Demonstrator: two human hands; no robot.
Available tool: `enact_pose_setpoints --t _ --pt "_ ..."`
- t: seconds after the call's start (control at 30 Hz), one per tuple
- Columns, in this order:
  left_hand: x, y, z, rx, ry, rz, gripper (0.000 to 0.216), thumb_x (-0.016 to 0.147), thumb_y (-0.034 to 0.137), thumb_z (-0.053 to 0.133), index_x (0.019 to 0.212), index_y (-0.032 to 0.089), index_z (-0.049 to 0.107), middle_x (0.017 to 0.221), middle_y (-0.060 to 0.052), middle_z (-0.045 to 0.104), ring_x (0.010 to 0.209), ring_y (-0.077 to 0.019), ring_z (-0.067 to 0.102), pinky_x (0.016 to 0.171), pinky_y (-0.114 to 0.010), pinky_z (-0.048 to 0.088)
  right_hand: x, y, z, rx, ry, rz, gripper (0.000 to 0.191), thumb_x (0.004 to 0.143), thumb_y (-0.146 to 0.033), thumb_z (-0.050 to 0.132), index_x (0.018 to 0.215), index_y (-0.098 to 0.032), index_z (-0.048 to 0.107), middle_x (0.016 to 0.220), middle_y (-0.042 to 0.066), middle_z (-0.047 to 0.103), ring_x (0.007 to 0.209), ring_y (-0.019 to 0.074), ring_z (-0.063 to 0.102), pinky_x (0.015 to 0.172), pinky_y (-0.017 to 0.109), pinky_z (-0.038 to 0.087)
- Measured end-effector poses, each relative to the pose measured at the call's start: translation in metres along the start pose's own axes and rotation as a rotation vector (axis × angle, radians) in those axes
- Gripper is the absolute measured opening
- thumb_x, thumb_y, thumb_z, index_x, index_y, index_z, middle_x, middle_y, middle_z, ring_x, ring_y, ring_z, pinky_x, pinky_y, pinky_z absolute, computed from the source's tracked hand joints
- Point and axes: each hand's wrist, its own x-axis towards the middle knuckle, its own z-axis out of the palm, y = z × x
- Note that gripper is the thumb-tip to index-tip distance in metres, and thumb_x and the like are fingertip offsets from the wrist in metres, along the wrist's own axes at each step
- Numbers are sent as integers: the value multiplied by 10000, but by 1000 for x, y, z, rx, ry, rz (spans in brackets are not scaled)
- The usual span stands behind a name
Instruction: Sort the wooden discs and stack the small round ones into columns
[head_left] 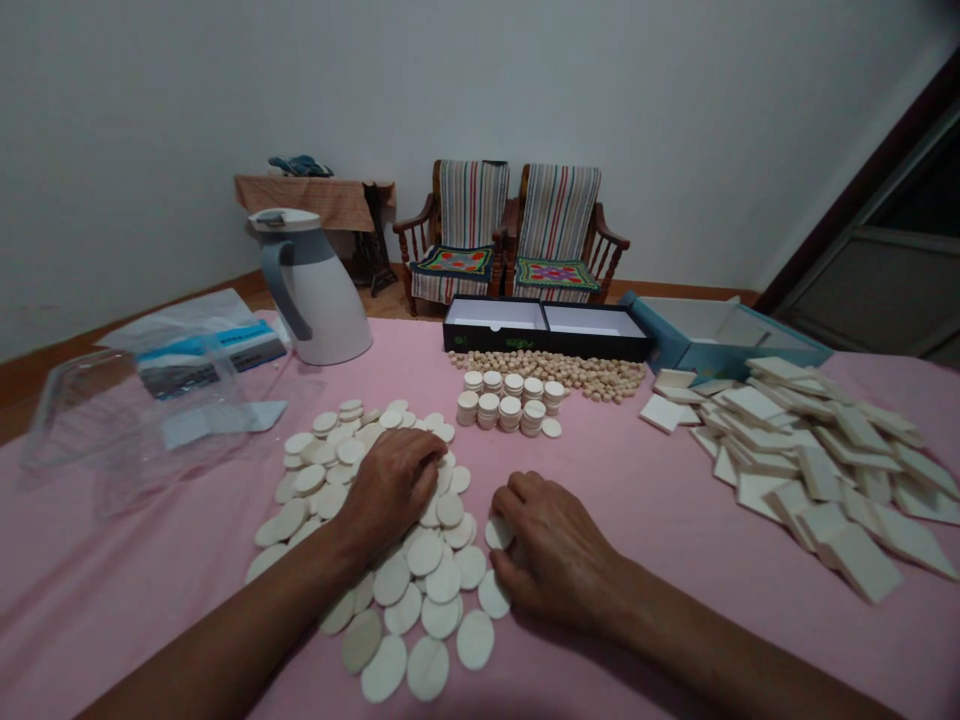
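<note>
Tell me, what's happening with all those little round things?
A person's left hand is over a loose pile of pale round discs, and the right hand is at a single disc just right of the pile. Farther back, short stacks of discs stand in two rows, in front of a spread of small beads and an open black box.

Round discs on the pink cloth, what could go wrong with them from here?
The stacks stand close together, so a knock from the right hand might topple several. Falling discs could also scatter into the loose beads just behind. The pile lies loosely overlapped beneath the left hand, so discs may slide if it is pushed.
</note>
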Motion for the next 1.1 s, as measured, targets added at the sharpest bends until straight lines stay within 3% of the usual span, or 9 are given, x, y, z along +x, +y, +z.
enact_pose_setpoints --t 0.17,0.37,0.5,0.67,0.8,0.9,0.97,1.03,1.1 --pt "0 0 -1 3 -1 2 147 802 88 489 862 170 595 820 -43 640 802 -203 566 763 -362 434 5 16 -1 147 122 11 141 711 -183 537 852 -182 529 852 50 528 772 178 472 658 288 369" --pt "1 1 -2 14 -3 2 156 794 91 477 849 169 601 823 -49 649 791 -204 575 747 -360 440 25 91 -16 253 457 127 212 698 -187 572 907 -186 538 855 38 542 759 168 505 662 282 403" --pt "2 1 -2 22 -1 6 159 791 96 473 841 169 605 813 -53 647 791 -206 574 744 -359 445 32 117 -9 272 484 196 196 696 -178 547 892 -195 540 850 37 558 742 167 519 623 275 402" --pt "2 1 -2 19 1 9 163 793 98 472 851 171 605 821 -55 649 793 -204 577 748 -360 450 34 121 2 301 465 181 204 727 -154 505 921 -197 551 869 45 575 753 168 538 640 279 415" --pt "2 0 -1 20 -3 10 157 792 97 478 850 170 605 816 -53 651 783 -201 583 745 -362 455 31 120 -5 310 469 176 264 728 -167 542 990 -180 575 909 61 592 788 174 551 677 287 430" --pt "2 0 -1 21 4 8 160 788 97 481 852 172 608 830 -53 657 795 -203 589 752 -367 459 24 105 -20 353 352 124 151 755 -169 541 893 -176 601 806 31 600 705 146 536 633 262 418" --pt "2 0 -2 20 4 11 164 788 100 479 852 174 611 834 -54 659 800 -202 592 754 -369 464 16 87 -31 415 82 10 99 766 -167 545 837 -180 612 764 14 602 676 135 529 615 247 413" --pt "2 1 -3 19 3 13 163 789 104 476 850 173 611 829 -56 658 799 -202 592 754 -370 467 8 68 -40 424 -142 -115 227 713 -121 582 925 -189 628 866 22 621 776 149 548 693 261 431" --pt "2 2 -3 22 4 12 162 791 104 476 849 172 611 825 -57 657 797 -201 591 755 -370 467 1 52 -44 409 -253 -221 379 658 -53 572 1003 -200 626 940 29 611 866 166 536 762 277 428"
